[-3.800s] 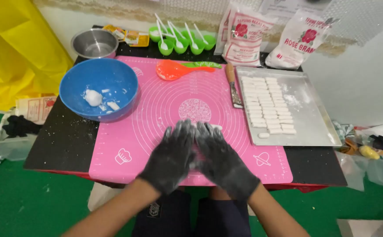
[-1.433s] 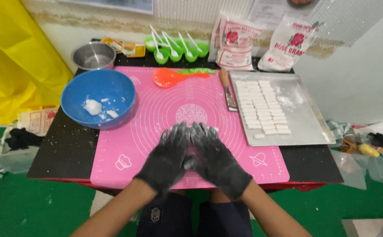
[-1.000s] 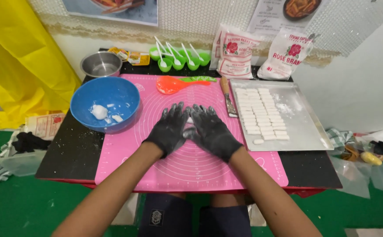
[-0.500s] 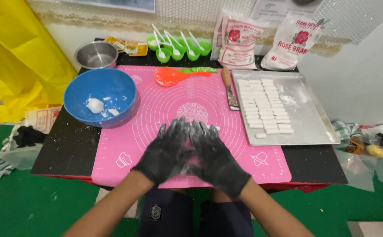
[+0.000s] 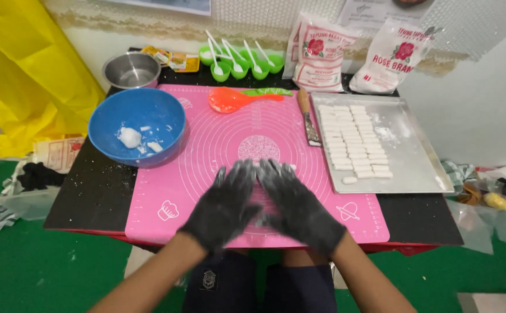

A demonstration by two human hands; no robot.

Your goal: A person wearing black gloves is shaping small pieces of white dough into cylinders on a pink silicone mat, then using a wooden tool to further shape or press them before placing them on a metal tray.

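**Gloved hands flat on the pink mat**

The left hand (image 5: 225,204) and right hand (image 5: 295,203), both in black floured gloves, lie side by side on the pink silicone mat (image 5: 206,145), fingers spread and pointing away from the body. Whatever dough sits beneath them is hidden, so its long axis cannot be told. Compared with half a second ago, the hands look much the same, near the mat's front edge. The metal tray (image 5: 415,156) of white pieces lies to the right.
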